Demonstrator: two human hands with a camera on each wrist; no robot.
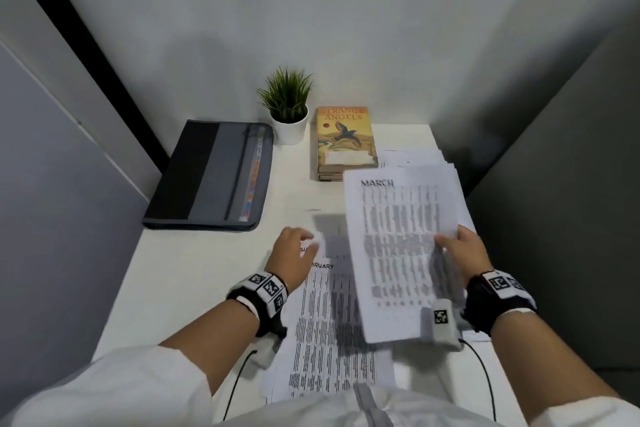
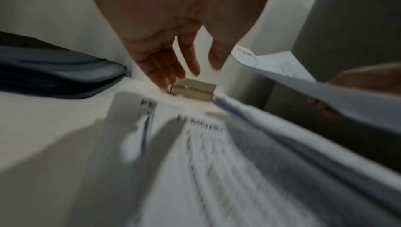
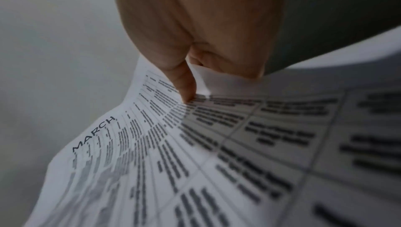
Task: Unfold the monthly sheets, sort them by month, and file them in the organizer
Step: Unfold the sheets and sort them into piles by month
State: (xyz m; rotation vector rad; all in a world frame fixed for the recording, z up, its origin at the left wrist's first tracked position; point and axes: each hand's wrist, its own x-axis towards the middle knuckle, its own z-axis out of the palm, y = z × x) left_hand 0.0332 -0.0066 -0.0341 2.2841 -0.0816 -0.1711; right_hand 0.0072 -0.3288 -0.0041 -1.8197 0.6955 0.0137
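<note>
Right hand (image 1: pixel 462 255) has the March sheet (image 1: pixel 401 246) pinched at its right edge, thumb on top and fingers under, and the page hangs in the air over the desk (image 1: pixel 207 270), tilted toward me. My guess is it's held up like that so I can read the month before it goes down; the heading is plain in the right wrist view too.

Left hand (image 1: pixel 291 253) is released, fingers fairly straight, hovering at the top of the February stack (image 1: pixel 329 322) that lies flat in front of me. In the head view it seems to touch the top corner of a page there, but the blur won't let me say for sure. Probably there to keep the pile from sliding.

So March is just right of and above February, overlapping its right side. More sheets (image 1: pixel 415 158) lie fanned at the far right, beside the book (image 1: pixel 346 139). The organizer (image 1: pixel 211 177) sits closed at the far left, well apart from both hands. I'd say we're mid-sort, nothing filed yet.
</note>
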